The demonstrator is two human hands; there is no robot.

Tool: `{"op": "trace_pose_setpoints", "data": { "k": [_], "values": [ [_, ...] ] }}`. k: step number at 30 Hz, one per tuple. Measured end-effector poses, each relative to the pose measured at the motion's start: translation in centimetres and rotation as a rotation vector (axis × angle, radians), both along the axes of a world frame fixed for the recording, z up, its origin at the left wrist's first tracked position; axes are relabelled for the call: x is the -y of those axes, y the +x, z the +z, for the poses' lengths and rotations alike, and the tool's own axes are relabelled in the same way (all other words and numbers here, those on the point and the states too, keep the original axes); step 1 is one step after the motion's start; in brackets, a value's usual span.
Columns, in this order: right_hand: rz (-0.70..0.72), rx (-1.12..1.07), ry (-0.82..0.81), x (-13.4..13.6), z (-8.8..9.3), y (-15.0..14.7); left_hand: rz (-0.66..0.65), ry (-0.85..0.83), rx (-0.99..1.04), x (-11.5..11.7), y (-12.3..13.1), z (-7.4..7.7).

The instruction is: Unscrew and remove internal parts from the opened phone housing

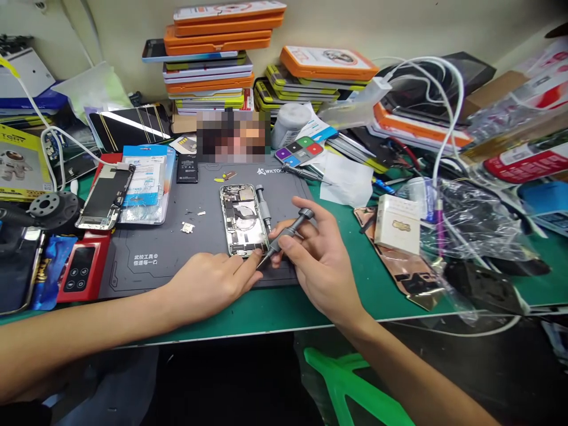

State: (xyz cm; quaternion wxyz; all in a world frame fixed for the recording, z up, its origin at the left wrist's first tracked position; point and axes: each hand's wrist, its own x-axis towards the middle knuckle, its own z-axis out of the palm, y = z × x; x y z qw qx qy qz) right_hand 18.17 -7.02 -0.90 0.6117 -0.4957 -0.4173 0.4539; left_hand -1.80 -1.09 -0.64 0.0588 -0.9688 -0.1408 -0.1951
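Note:
An opened phone body (242,218) with bare internals lies on a dark grey work mat (177,248). My right hand (317,260) is closed around a grey screwdriver (288,232), whose tip points down at the phone's near right corner. My left hand (213,284) rests on the mat with fingers pinched beside that same corner, touching the phone's lower edge. A second grey screwdriver (263,207) lies along the phone's right side.
A detached phone screen (105,196) lies at the mat's left on blue packets. A small battery (187,168), loose small parts (187,227), stacked orange and yellow boxes (217,53), a white box (397,223), cables and plastic bags crowd the green table (381,284).

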Motion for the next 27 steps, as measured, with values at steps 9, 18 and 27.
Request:
{"op": "trace_pose_setpoints", "data": {
  "k": [9,18,27],
  "values": [
    [0.006,0.013,0.005,0.13,-0.04,0.01,-0.002,0.008,-0.003,0.07,0.05,0.12],
    [0.002,-0.004,-0.01,0.16,0.03,0.08,-0.005,0.007,0.024,0.01,0.1,0.11],
    [-0.006,-0.007,-0.014,0.16,0.03,0.05,-0.003,0.014,0.035,0.03,0.09,0.04]
  ]
}}
